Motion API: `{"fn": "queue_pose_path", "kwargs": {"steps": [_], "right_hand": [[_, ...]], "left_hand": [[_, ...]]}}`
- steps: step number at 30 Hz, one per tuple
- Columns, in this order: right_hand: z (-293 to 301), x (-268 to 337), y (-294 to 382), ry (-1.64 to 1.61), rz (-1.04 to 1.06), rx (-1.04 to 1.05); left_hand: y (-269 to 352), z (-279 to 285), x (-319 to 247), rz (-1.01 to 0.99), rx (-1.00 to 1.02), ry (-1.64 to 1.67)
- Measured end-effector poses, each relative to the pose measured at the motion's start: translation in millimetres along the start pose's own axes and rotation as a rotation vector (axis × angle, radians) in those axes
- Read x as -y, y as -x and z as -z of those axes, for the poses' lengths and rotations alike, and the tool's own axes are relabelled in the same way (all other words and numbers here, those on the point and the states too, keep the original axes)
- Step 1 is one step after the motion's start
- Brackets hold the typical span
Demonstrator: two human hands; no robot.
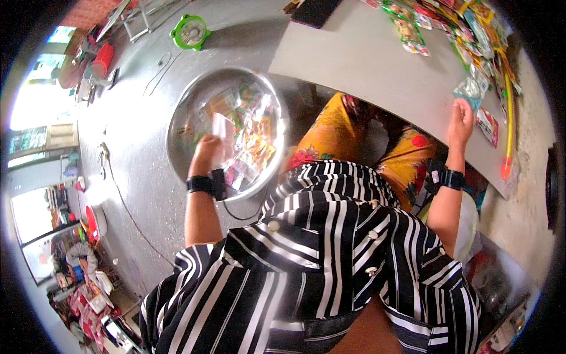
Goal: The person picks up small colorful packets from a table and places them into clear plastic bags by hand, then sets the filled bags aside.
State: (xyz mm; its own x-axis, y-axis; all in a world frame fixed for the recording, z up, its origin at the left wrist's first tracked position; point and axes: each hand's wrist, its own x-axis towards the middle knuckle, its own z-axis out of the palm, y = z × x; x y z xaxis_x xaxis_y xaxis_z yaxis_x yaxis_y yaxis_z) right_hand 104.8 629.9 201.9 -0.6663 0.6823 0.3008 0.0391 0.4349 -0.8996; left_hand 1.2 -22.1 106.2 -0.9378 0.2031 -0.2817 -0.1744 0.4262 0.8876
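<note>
My left hand (207,149) is over a large round metal basin (177,115) and holds a small pale packet (223,128), blurred. Many plastic-wrapped food packets (256,137) lie inside the basin. On the right, my right hand (462,117) has its fingers on a clear and teal plastic packet (472,90) above the table (353,57). A red and white packet (487,126) lies just beside that hand. Farther up the table are a green packet (407,31) and a pile of colourful packets (473,31).
A yellow stick or tube (509,115) with an orange end runs along the table's right side. A dark flat object (316,11) is at the table's far edge. A green fan (191,32) stands on the floor, where a cable (126,208) also trails at left.
</note>
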Motion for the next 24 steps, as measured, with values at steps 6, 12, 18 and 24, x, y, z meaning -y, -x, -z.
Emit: {"fn": "queue_pose_path", "kwargs": {"steps": [6, 12, 18, 24], "right_hand": [[3.3, -10.5, -3.0, 0.042, 0.008, 0.016], [6.1, -11.4, -4.9, 0.074, 0.005, 0.020], [6.6, -8.8, -5.7, 0.101, 0.039, 0.050], [7.7, -10.4, -6.1, 0.097, 0.034, 0.034]], "left_hand": [[15.7, -39.1, 92.9, 0.483, -0.139, 0.111], [25.7, -82.8, 73.8, 0.435, -0.264, -0.139], [21.5, -34.9, 87.8, 0.294, -0.363, -0.508], [44.2, 30.7, 11.1, 0.339, -0.411, -0.839]]}}
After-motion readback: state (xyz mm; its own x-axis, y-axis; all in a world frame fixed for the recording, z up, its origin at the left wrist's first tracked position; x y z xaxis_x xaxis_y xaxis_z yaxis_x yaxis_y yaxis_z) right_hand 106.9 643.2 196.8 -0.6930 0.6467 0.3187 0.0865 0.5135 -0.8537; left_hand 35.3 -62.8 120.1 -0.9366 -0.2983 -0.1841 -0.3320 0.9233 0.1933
